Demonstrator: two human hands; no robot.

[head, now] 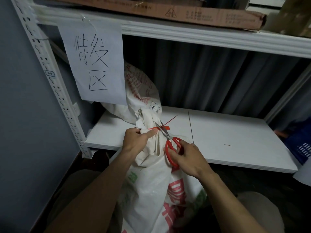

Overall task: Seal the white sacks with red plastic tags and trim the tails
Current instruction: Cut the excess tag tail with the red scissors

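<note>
- Two white sacks show: one stands near, between the person's arms [151, 190], with red and green print; the other lies far on the shelf [235, 140], partly behind a hanging paper sign [96, 64] with handwritten characters.
- One red plastic tag [165, 128] wraps the gathered neck of the near sack; its thin tail [171, 119] slants up and right over the shelf.
- One pair of red-handled scissors [170, 143] shows.
- Two bare hands show.
- The left hand [136, 142] has a closed grip on the bunched neck of the near sack, just left of the tag, with the forefinger stretched along the fabric toward the tag.
- The right hand [186, 160] has its fingers through the scissor loops, grip closed on the handles; the blades stand slightly parted, their tips at the tag where the tail leaves it.
- The near sack bulges full, but its contents are hidden; the neck is cinched shut.
- A flat brown carton [185, 12] lies on the upper shelf.
</note>
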